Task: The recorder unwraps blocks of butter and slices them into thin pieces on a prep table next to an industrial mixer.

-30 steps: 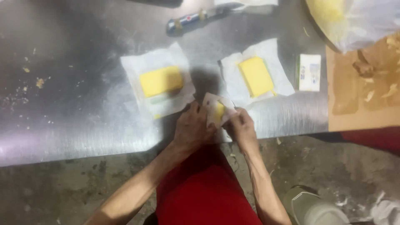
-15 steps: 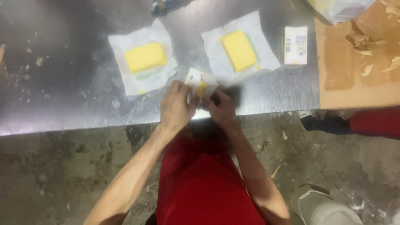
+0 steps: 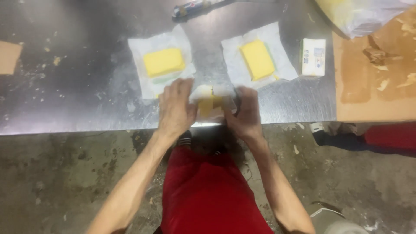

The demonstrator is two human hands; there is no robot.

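Note:
My left hand (image 3: 175,108) and my right hand (image 3: 246,112) both grip a small yellow block in white paper wrapping (image 3: 211,102) at the near edge of the steel table (image 3: 78,99). The paper is partly peeled back and the yellow shows between my fingers. Just beyond my left hand lies an unwrapped yellow block (image 3: 164,61) on its open white paper. A second unwrapped yellow block (image 3: 258,60) lies on paper beyond my right hand.
A small wrapped white packet (image 3: 313,56) sits to the right of the second block. A brown cardboard sheet (image 3: 377,86) with scraps covers the table's right end, with a plastic bag (image 3: 359,15) above it. A dark tool (image 3: 195,8) lies at the far edge. Crumbs dot the left side.
The view has shifted, so the table and blocks sit lower and more central. My hands have opened the wrapper further on the small block, exposing more yellow.

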